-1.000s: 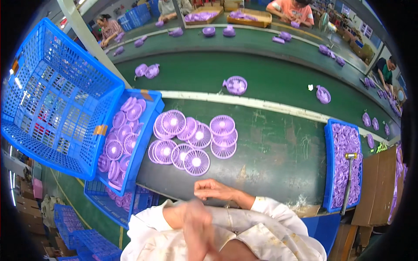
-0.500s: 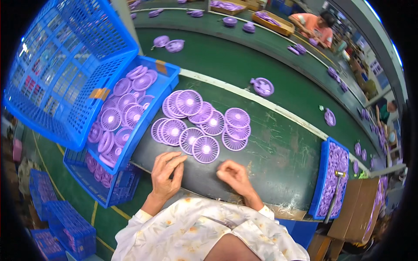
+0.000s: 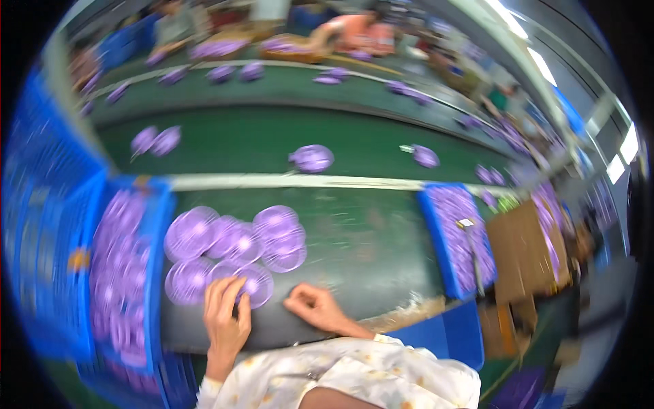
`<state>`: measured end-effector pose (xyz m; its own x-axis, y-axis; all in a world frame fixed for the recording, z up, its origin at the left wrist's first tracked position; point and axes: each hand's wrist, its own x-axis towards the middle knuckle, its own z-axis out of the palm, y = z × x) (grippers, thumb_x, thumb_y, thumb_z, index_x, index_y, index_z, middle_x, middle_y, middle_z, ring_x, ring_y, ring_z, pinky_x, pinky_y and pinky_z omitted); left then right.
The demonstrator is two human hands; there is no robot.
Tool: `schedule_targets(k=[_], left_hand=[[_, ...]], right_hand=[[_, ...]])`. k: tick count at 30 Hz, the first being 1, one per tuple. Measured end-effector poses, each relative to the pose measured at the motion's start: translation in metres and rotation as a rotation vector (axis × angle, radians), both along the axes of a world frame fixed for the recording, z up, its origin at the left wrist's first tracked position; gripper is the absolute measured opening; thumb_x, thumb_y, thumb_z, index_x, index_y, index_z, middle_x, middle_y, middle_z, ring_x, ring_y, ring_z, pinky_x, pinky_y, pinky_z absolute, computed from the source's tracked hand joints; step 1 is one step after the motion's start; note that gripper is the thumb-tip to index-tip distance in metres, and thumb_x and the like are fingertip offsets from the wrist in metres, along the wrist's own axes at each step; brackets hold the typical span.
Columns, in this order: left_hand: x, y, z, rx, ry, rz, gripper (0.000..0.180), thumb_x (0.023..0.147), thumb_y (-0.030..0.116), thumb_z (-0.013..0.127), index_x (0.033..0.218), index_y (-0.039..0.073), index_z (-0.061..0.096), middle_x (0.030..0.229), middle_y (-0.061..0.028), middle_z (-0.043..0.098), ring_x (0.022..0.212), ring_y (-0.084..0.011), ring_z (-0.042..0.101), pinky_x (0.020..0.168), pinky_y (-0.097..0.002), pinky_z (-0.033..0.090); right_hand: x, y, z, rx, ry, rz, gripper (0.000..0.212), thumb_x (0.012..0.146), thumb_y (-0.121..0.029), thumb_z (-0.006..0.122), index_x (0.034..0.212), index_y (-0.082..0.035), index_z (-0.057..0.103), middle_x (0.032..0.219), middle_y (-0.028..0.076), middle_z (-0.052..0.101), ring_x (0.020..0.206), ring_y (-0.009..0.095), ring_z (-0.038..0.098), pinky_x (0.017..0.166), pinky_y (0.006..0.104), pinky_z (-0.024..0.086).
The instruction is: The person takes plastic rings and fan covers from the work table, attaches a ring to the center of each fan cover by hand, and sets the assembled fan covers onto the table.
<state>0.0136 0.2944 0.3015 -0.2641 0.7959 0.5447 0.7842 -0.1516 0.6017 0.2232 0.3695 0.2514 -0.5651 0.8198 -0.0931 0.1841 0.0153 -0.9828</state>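
Purple discs [image 3: 235,249]: near-left tabletop [image 3: 368,245]; view swung right since earlier.
My left hand [image 3: 226,315]: now fingering nearest disc, unclasped.
My right hand [image 3: 315,307]: loosely curled, empty.

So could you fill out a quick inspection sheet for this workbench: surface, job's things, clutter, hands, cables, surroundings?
Surface: dark green bench, bare at centre.
Job's things: purple discs overlapping in a cluster; picture blurred.
Clutter: blue tray of discs at left, another blue tray at right, cardboard box.
Hands: left hand touches the nearest disc; right hand curled on the bench, apparently empty.
Cables: nothing seen.
Surroundings: green belt carrying purple parts; other people beyond.
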Motion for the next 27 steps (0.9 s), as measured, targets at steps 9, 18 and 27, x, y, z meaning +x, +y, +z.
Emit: schedule_targets(k=[9,18,27], left_hand=[[0.061,0.135,-0.006,-0.194,0.259,-0.085,0.067,0.089,0.037,0.066,0.147,0.010,0.043,0.154,-0.0250,0.031,0.143,-0.0465,0.027,0.119,-0.0552,0.019],[0.060,0.160,-0.035,-0.386,0.298,-0.107,0.061,0.089,0.045,0.065,0.138,0.011,0.055,0.145,-0.0243,0.044,0.135,-0.0432,0.039,0.116,-0.0543,0.025],[0.068,0.161,-0.035,-0.343,0.397,-0.121,0.074,0.078,0.060,0.068,0.138,0.019,0.055,0.140,-0.0278,0.047,0.130,-0.0453,0.043,0.114,-0.0547,0.027]], right_hand=[[0.095,0.017,0.043,0.230,-0.083,-0.398,0.013,0.092,-0.017,0.070,0.088,-0.006,0.065,0.078,-0.004,0.061,0.071,0.004,0.053,0.065,0.0227,0.045],[0.322,0.143,0.096,0.966,-0.617,-1.200,0.028,0.084,-0.021,0.071,0.102,-0.001,0.064,0.093,0.017,0.066,0.090,0.033,0.064,0.081,0.0431,0.050],[0.388,0.259,0.079,0.444,-1.271,-1.100,0.080,0.080,-0.065,0.064,0.145,-0.022,0.047,0.149,0.018,0.044,0.138,0.042,0.039,0.109,0.0567,0.037]])
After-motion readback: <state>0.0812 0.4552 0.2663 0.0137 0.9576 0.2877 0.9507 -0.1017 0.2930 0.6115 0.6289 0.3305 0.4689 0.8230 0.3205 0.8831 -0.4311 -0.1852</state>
